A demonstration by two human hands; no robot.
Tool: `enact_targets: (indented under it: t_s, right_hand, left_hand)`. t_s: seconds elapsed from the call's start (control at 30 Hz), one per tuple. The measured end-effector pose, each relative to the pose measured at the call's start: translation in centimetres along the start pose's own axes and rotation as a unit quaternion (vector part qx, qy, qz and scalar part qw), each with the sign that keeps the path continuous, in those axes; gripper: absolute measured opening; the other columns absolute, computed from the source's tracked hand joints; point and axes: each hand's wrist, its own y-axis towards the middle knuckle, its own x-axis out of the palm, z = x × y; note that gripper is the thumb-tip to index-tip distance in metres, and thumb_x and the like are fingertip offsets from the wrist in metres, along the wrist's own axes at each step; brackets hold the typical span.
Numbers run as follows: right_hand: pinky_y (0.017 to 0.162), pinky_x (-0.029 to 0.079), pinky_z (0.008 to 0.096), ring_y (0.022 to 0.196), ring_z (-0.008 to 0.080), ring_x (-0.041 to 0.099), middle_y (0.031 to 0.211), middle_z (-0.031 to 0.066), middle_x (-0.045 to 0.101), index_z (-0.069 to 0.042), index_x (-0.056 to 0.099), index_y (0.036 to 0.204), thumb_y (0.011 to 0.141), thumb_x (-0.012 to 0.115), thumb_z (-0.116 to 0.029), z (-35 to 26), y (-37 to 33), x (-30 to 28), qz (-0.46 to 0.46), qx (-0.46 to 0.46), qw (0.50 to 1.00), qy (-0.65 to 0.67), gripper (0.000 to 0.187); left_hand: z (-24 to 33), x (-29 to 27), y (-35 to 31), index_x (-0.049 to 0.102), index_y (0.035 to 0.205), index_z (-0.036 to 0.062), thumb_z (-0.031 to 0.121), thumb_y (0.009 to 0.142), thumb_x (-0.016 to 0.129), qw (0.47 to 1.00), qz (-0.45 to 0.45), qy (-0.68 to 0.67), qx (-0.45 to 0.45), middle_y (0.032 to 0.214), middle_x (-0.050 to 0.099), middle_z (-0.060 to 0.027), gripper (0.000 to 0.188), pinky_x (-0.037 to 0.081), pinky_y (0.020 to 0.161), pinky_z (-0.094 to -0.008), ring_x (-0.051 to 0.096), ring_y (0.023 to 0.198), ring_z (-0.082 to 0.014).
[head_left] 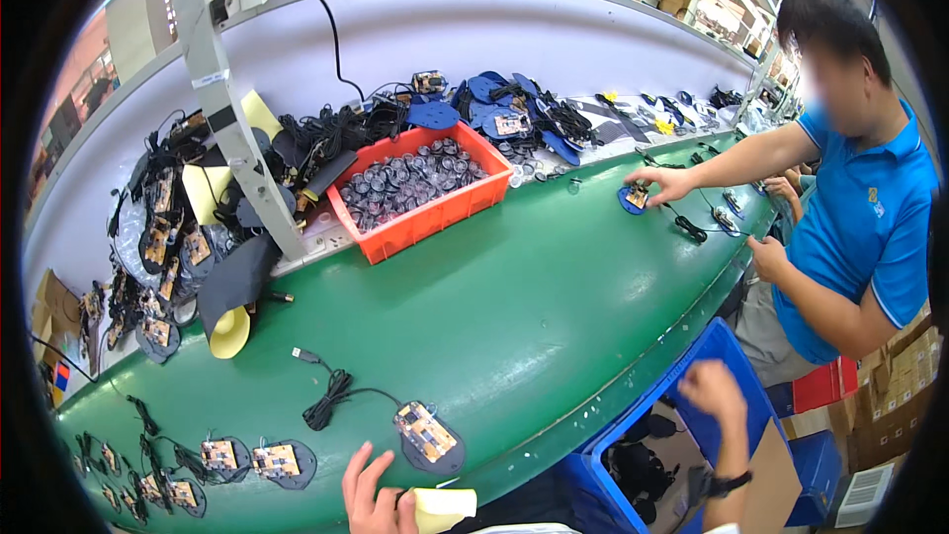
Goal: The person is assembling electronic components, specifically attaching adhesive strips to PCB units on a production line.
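I see my left hand (pixel 376 494) at the near edge, fingers loosely spread, thumb pinching a pale yellow sheet (pixel 443 507); just beyond its fingertips lies a dark oval pad with a circuit board (pixel 428 435), not touching, its black cable (pixel 331 398) coiled farther left on the green belt (pixel 534 307); my right hand (pixel 714 391) is curled, blurred, over the blue bin (pixel 633 415) to the right; whether it grips anything I cannot tell; far off stands an orange tray (pixel 420 188); a co-worker's hand (pixel 657 181) rests on another pad at far right.
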Motion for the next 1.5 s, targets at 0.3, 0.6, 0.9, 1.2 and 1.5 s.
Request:
enact_targets:
  t_s: [0.3,0.6,0.9,1.2,1.5]
  right_hand:
    - [0.102,0.048,0.0526,0.129,0.0425,0.047,0.136,0.0232,0.049,-0.005,0.052,0.137,0.092,0.067,-0.052,-16.9,29.8,-9.0,0.269,-0.264,0.925,0.055,0.066]
    - [0.091,0.048,0.0568,0.119,0.0439,0.050,0.121,0.0219,0.047,-0.006,0.061,0.115,0.095,0.064,-0.048,-20.8,39.1,-6.9,0.345,-0.182,0.919,0.066,0.047]
    - [0.085,0.054,0.0594,0.104,0.0498,0.065,0.126,0.0267,0.053,-0.001,0.054,0.114,0.099,0.061,-0.045,-19.4,40.1,-8.1,0.296,-0.127,0.946,0.033,0.047]
    - [0.083,0.055,0.0564,0.096,0.0490,0.068,0.107,0.0283,0.066,-0.001,0.057,0.115,0.100,0.061,-0.036,-17.5,43.4,-6.6,0.332,-0.135,0.933,0.007,0.038]
    - [0.089,0.053,0.0537,0.099,0.0472,0.068,0.104,0.0277,0.071,-0.004,0.062,0.126,0.100,0.061,-0.029,-22.3,38.3,-8.1,0.279,-0.305,0.905,0.103,0.037]
  left_hand:
    - [-0.5,-1.7,-3.5,0.064,0.095,-0.0069,0.000,0.093,0.059,0.992,0.096,0.018,-0.083,0.112,0.068,-0.0223,0.009,0.053,0.089,-0.0468,0.065,0.099,-0.0420]
    - [0.6,-3.9,-4.0,0.063,0.090,-0.0056,0.004,0.099,0.054,0.962,0.158,0.081,-0.206,0.094,0.067,-0.0212,0.015,0.053,0.075,-0.0436,0.065,0.081,-0.0374]
    - [3.0,2.1,4.1,0.063,0.088,0.0001,0.015,0.084,0.072,0.996,-0.080,0.004,0.028,0.130,0.063,-0.0173,0.018,0.044,0.105,-0.0546,0.056,0.126,-0.0383]
    - [0.8,1.7,2.2,0.065,0.087,-0.0013,0.015,0.084,0.072,0.995,-0.087,0.050,0.023,0.131,0.063,-0.0149,0.018,0.036,0.116,-0.0567,0.051,0.137,-0.0312]
    - [0.2,0.8,1.2,0.064,0.088,0.0002,0.013,0.086,0.071,0.995,-0.083,0.050,0.020,0.127,0.064,-0.0157,0.015,0.038,0.114,-0.0562,0.054,0.135,-0.0316]
